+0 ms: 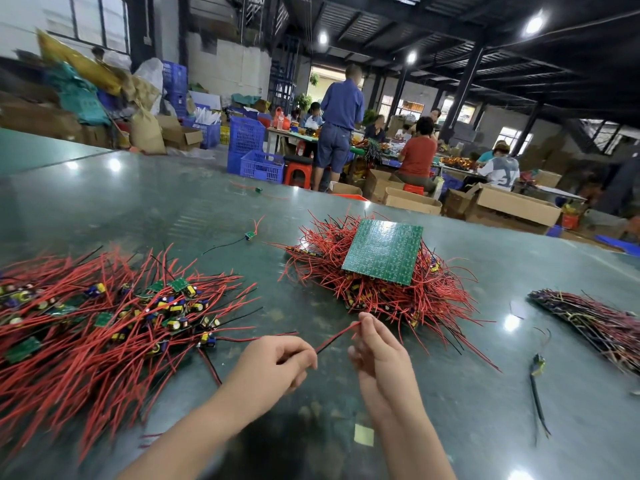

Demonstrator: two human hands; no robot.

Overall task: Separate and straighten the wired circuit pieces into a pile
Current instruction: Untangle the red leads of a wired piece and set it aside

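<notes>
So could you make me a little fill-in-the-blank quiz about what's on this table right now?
1. A flat ____ panel lies on top of the middle heap of wires.
2. Both hands, left hand and right hand, hold one ____ wire stretched between them.
3. The pile of separated pieces lies on the person's ____ side.

Missing words: green; red; left

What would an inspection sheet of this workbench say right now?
Surface: glossy green table, lamp reflections.
Job's things: loose pile of wired boards at left; tangled heap under a green panel; dark bundle at right.
Clutter: stray pieces, yellow scrap.
Grippers: left hand and right hand pinch one red-black wire between them.
Cables: nothing seen beyond the pieces' wires.
Surroundings: seated workers, blue crates, cartons.
</notes>
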